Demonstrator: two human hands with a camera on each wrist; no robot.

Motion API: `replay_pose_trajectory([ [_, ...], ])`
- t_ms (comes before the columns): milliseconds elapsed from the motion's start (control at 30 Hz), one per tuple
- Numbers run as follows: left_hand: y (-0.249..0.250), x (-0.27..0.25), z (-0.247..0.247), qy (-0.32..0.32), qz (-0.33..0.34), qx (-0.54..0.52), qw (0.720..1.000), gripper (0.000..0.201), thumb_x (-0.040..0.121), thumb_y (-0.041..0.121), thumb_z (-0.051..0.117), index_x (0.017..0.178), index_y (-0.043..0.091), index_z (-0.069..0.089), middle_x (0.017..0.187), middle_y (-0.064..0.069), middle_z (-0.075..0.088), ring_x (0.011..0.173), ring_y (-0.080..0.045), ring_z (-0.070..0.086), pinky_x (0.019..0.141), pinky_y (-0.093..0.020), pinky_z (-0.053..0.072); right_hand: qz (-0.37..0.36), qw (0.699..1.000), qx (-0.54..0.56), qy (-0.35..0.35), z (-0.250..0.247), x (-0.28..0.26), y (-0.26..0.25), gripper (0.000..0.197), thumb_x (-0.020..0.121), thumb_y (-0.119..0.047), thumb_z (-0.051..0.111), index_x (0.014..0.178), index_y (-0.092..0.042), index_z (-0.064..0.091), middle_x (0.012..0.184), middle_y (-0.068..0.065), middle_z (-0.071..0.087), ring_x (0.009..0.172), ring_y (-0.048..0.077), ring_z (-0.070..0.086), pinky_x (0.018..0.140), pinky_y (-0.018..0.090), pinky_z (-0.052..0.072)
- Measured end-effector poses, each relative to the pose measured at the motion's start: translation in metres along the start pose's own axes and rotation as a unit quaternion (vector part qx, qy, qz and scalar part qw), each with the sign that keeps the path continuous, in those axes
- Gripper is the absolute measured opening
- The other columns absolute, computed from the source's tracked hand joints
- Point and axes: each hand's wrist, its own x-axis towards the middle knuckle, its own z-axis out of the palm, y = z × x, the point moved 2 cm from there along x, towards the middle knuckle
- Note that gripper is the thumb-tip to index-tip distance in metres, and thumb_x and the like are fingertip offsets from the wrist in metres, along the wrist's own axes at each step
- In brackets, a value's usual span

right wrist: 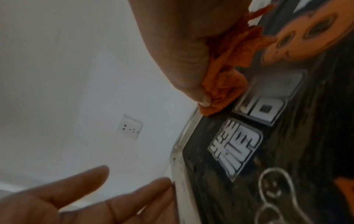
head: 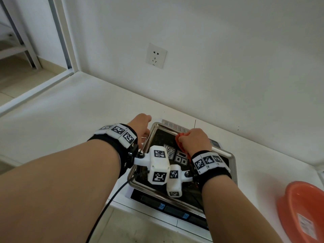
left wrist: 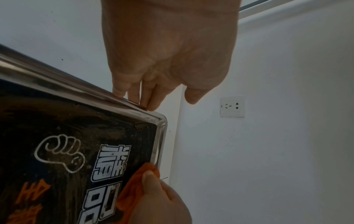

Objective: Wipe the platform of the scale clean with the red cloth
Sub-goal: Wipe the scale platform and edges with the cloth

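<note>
The left hand (left wrist: 168,50) reaches down with straight fingers (left wrist: 151,97) touching the steel rim of the scale platform (left wrist: 80,91) near its far corner. The platform's dark printed surface shows brown grime. At the far edge, the right hand (left wrist: 162,203) pinches the red cloth (left wrist: 132,189) against it. A wall socket (left wrist: 232,106) sits behind.

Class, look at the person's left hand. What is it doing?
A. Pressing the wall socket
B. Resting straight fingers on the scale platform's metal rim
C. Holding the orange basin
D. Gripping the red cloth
B: the left hand lays straight fingers against the platform's metal rim, while the right hand holds the red cloth.
</note>
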Motion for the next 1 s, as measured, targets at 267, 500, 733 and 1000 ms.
replay_pose_trajectory([
  [267,-0.001,0.001,-0.005,0.002,-0.002,-0.013,1.0,0.058,0.09,0.045,0.04,0.122,-0.002,0.052,0.125,-0.013,0.056,0.118,-0.028,0.052,0.105,-0.048,0.04,0.009,0.999,0.029,-0.037,-0.006,0.01,-0.005,0.011,0.076,-0.024,0.068,0.076,-0.014,0.074,0.07,0.004,0.074,0.068,0.023,0.073,0.068,0.041,0.064],
  [500,-0.003,0.008,-0.011,-0.012,0.002,-0.004,1.0,0.058,0.093,0.047,0.038,0.115,-0.004,0.056,0.116,-0.014,0.061,0.11,-0.028,0.057,0.1,-0.047,0.046,-0.01,0.997,0.055,-0.056,0.004,0.003,-0.016,0.012,0.083,-0.024,0.067,0.079,-0.016,0.075,0.072,0.004,0.074,0.065,0.02,0.072,0.057,0.032,0.061],
  [733,-0.005,0.007,-0.023,-0.056,-0.022,-0.02,0.998,0.064,0.096,0.052,0.033,0.111,-0.005,0.057,0.124,-0.014,0.058,0.114,-0.026,0.055,0.078,-0.04,0.051,0.012,0.996,0.067,-0.051,-0.007,0.013,-0.013,0.01,0.079,-0.019,0.069,0.076,-0.012,0.075,0.072,0.006,0.075,0.071,0.023,0.074,0.068,0.039,0.064],
  [1000,-0.005,0.002,-0.032,-0.101,-0.018,-0.009,0.995,0.076,0.099,0.056,0.021,0.139,-0.005,0.043,0.146,-0.017,0.044,0.137,-0.029,0.039,0.11,-0.044,0.035,-0.044,0.996,0.023,-0.078,0.007,0.006,-0.046,0.016,0.078,-0.027,0.065,0.072,-0.015,0.074,0.068,0.002,0.074,0.067,0.021,0.074,0.069,0.041,0.064],
])
